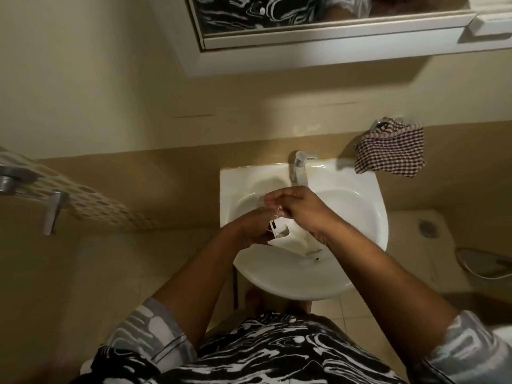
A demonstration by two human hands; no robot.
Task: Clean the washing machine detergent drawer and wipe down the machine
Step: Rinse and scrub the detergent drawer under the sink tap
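Near the centre of the frame, a white plastic detergent drawer (291,239) is held tilted over the bowl of a white sink (368,217), just below the chrome tap (299,164). The left hand (249,231) grips the drawer's left edge, fingers curled round it. The right hand (296,206) lies across the drawer's upper end with its fingers curled and bunched together; blur and wet glare hide whether they pinch the plastic, so I cannot tell. A red-and-white checked cloth (390,151) hangs on the wall at the upper right of the sink. A towel rail (30,187) with a patterned towel (91,200) sits at the left edge, and a mirrored cabinet (318,42) runs along the top.
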